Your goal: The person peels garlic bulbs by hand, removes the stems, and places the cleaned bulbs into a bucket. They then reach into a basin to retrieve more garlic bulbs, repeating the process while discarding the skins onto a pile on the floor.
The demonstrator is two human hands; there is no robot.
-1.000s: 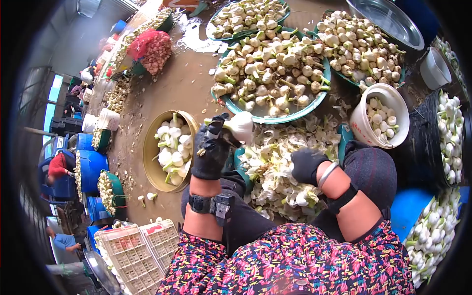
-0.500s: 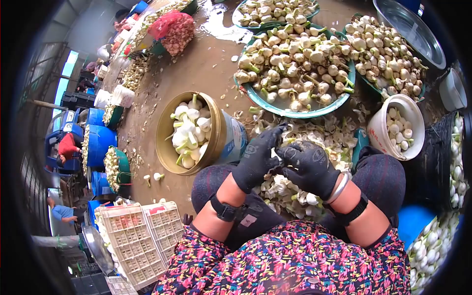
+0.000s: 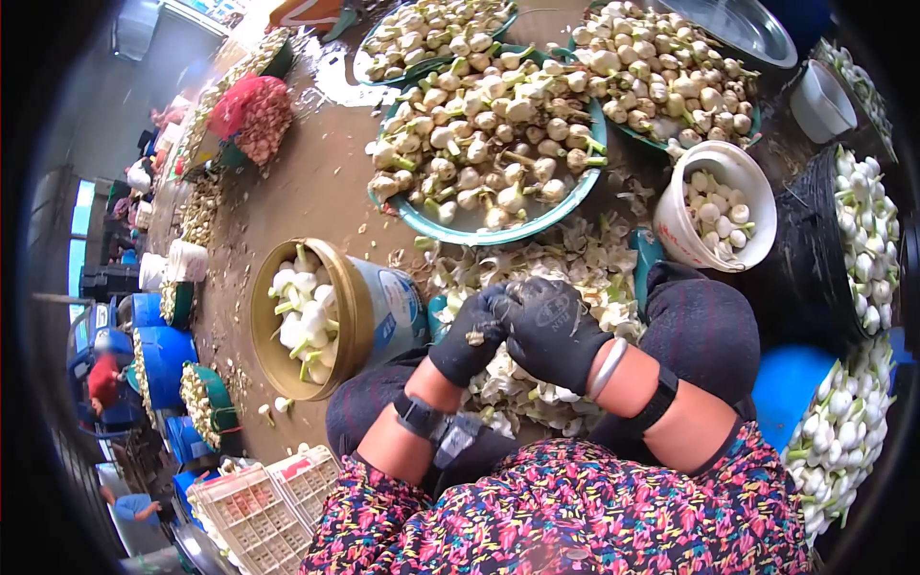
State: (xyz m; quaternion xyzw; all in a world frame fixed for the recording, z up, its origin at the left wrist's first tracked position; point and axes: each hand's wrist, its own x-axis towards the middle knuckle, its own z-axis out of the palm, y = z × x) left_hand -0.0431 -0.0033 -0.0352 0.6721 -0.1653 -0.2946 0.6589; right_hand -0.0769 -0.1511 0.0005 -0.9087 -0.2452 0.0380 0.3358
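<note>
My left hand [image 3: 468, 343] and my right hand [image 3: 558, 331], both in black gloves, meet fingertip to fingertip between my knees. They close around a garlic bulb [image 3: 475, 336], of which only a small pale scrap shows. Under them lies a heap of white and green peelings [image 3: 565, 264]. Left of my left hand stands a gold-rimmed tin bucket [image 3: 356, 316] with peeled white bulbs in it. Just beyond the peelings sits a teal basin [image 3: 537, 226] piled with unpeeled garlic [image 3: 479, 144].
A white bucket [image 3: 671, 240] of small peeled bulbs stands at the right, next to a black basket [image 3: 815, 249] of garlic. More full basins lie behind. A red mesh sack [image 3: 249, 110], blue tubs and white crates [image 3: 259, 513] are at the left, where other people work.
My left hand came down from holding a white bulb up near the basin. Both hands have met over the peelings and now work close together; the view shifted slightly.
</note>
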